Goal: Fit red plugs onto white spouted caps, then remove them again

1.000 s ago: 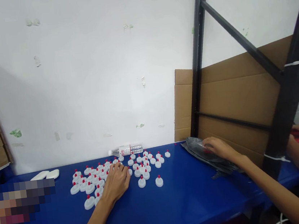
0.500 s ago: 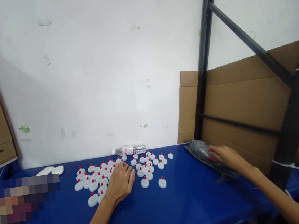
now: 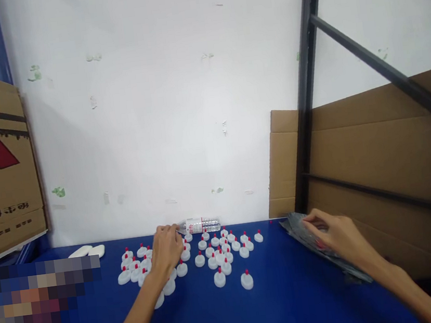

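Note:
White round caps with red tips point(image 3: 247, 280), several of them, stand in a loose group on the blue tabletop point(image 3: 280, 305). My left hand point(image 3: 166, 248) reaches over the left part of this group, knuckles up and fingers bent down; its fingertips are hidden. Just beyond its fingers lies a clear plastic bottle point(image 3: 203, 225) on its side. On the right, my right hand point(image 3: 336, 233) is over a dark plastic bag point(image 3: 300, 228), thumb and forefinger pinched together at the bag. What they pinch cannot be made out. Something red point(image 3: 320, 244) shows below that hand.
Two white oval objects point(image 3: 89, 251) lie at the back left, near a cardboard box point(image 3: 3, 198). A white wall point(image 3: 177, 108) rises behind the table. Dark metal rack posts point(image 3: 306, 134) and cardboard sheets point(image 3: 369, 163) border the right side. A blurred patch covers the left front.
The view has swung a little left and up. My left hand has shifted farther back over the caps, towards the bottle. My right hand's thumb and forefinger now form a pinch above the bag.

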`<state>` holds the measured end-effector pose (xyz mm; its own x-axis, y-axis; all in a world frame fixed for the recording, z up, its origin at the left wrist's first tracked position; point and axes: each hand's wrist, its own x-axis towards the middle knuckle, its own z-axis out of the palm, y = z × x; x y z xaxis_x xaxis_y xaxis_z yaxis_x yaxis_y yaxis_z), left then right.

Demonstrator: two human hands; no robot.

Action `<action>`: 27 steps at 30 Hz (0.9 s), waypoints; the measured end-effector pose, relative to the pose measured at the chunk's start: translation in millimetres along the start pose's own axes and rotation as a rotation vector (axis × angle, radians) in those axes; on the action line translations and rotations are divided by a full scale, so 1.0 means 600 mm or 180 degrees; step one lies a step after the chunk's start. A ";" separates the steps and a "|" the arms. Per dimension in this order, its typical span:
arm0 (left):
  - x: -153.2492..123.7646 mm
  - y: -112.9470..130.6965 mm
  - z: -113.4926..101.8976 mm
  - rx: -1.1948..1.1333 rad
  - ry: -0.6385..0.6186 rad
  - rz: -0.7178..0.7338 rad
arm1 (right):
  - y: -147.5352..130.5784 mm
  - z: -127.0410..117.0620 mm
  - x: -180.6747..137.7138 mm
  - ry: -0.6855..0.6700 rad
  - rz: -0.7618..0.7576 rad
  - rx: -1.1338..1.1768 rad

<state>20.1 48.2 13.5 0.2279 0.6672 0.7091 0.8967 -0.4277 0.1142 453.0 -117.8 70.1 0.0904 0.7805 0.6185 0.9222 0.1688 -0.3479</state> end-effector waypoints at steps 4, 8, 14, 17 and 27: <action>0.055 -0.028 0.024 0.0230 -0.0521 -0.0167 | -0.075 0.084 0.035 -0.0151 -0.0491 0.0630; 0.093 -0.011 0.055 0.0430 -0.0962 -0.0182 | -0.114 0.187 0.079 -0.0322 -0.0767 0.0699; 0.111 0.015 0.088 0.0624 -0.1365 -0.0331 | -0.132 0.251 0.093 -0.0418 -0.1009 0.0742; 0.108 0.020 0.089 0.0544 -0.1313 -0.0371 | -0.122 0.249 0.080 -0.0345 -0.0953 0.0815; 0.047 0.066 0.029 -0.0321 -0.0516 0.0295 | -0.211 0.222 0.074 -0.0119 -0.0475 0.1893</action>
<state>68.5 60.9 26.0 0.3730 0.7080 0.5997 0.8284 -0.5452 0.1284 290.0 -24.0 47.7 -0.0465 0.7413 0.6695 0.5552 0.5764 -0.5996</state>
